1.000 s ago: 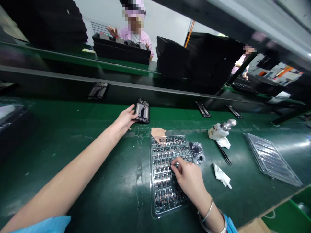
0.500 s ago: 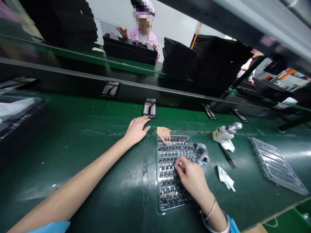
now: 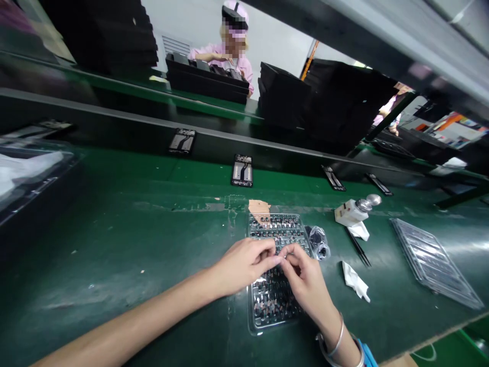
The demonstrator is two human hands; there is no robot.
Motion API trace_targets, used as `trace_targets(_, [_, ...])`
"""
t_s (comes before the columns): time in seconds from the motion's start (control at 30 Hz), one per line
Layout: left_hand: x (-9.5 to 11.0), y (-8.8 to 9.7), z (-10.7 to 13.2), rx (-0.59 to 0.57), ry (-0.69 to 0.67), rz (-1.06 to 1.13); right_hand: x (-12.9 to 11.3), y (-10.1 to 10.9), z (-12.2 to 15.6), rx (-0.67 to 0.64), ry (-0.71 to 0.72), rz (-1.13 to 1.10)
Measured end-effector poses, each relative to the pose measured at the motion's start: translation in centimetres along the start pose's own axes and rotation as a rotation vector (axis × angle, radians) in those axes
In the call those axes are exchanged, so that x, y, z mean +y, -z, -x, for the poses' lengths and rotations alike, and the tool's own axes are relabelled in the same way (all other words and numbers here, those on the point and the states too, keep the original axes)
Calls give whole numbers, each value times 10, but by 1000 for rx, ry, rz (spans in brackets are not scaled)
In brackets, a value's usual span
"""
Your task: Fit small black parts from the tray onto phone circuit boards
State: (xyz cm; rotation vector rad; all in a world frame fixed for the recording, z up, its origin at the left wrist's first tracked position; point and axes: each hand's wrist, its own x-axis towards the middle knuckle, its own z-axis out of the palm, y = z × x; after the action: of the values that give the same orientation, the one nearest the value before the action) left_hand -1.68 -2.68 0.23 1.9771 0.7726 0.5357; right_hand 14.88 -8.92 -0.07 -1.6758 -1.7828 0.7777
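A clear plastic tray (image 3: 255,323) full of several small dark parts lies on the green table in front of me. Both my hands hover over its middle with fingertips meeting. My left hand (image 3: 244,264) is curled, its fingers pinching toward a tiny part at the meeting point. My right hand (image 3: 305,285), with bangles on the wrist, pinches the same small part, which is too small to name. A black phone frame (image 3: 242,171) lies on the conveyor beyond the tray, with nothing touching it.
A second phone frame (image 3: 182,141) and two thin dark pieces (image 3: 333,178) lie along the conveyor. A white dispenser bottle (image 3: 355,209), tweezers (image 3: 358,247), crumpled tissue (image 3: 354,281), a small plastic bag (image 3: 319,241) and an empty clear tray (image 3: 435,262) sit right. A person in pink works behind black trays (image 3: 208,81).
My left hand let go of the phone frame, drew back from the conveyor and joined my right hand over the parts tray. The right hand stayed pinching at the tray.
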Motion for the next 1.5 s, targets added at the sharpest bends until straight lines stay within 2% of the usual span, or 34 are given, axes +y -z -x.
trace_targets(0.17, [1, -6, 1, -17, 20, 171, 2, 3, -2, -76, -58, -246])
trace_targets(0.23, [-1, -6, 0, -23, 54, 273, 7, 8, -5, -81, -106, -249])
trace_targets(0.33, [-4, -9, 2, -13, 92, 343, 13, 17, -9, -71, -152, 7])
trace_targets(0.43, [-6, -12, 2, -3, 102, 317, 15, 18, -11, -95, -140, 272])
trace_targets(0.63, [-7, -12, 1, -9, 119, 280, 13, 7, -12, -56, -116, 481])
trace_targets(0.73, [-7, -10, 2, 0, 110, 281, 10, 16, -6, 42, -134, 466])
trace_targets(0.87, [-8, -9, 3, -18, 122, 276, 11, 47, 13, 359, -104, 405])
trace_targets(0.93, [-7, -8, 3, -25, 150, 275, 20, 60, 21, 497, -95, 487])
trace_targets(1.0, [-6, -8, 3, -21, 173, 273, 33, 65, 25, 549, -101, 667])
trace_targets(1.1, [-5, -9, 2, -10, 180, 268, 54, 58, 25, 456, -101, 961])
trace_targets(1.2, [-8, -10, 1, -2, 177, 281, 66, 48, 23, 337, -98, 1112])
trace_targets(1.43, [-12, -14, 0, -20, 195, 416, 73, 48, 20, 307, -147, 1164])
trace_targets(1.5, [-10, -13, 1, -26, 194, 470, 66, 47, 20, 351, -142, 1114])
